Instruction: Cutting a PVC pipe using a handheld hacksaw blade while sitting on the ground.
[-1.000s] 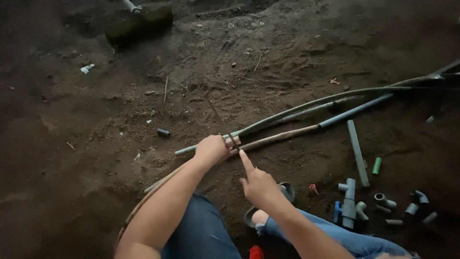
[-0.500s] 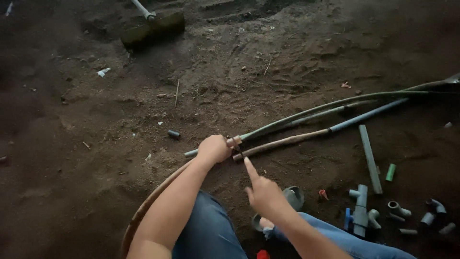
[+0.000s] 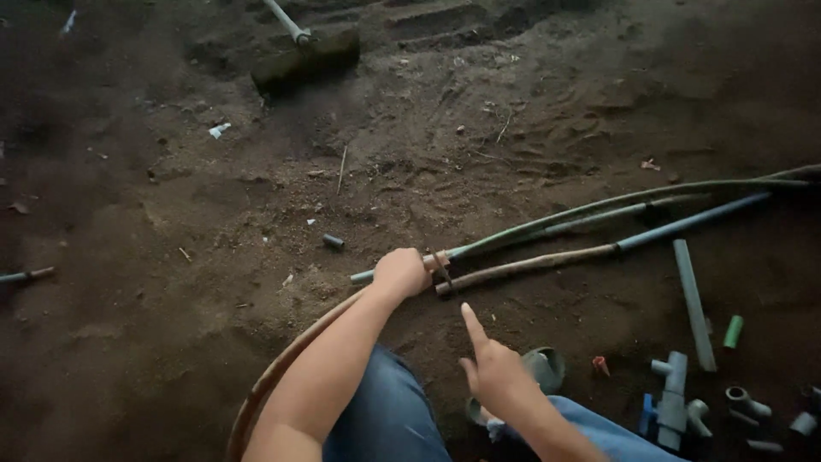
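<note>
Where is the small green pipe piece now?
In the head view, the green pipe piece lies on the soil at right, beside the grey pipe length.

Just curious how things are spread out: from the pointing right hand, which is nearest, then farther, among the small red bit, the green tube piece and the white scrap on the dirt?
From the right hand:
1. Small red bit, just to its right.
2. Green tube piece, far right.
3. White scrap, far upper left.

The ground was rough, matt dirt. The long pipes looked like dull, mud-smeared plastic; the trousers were blue denim cloth.
</note>
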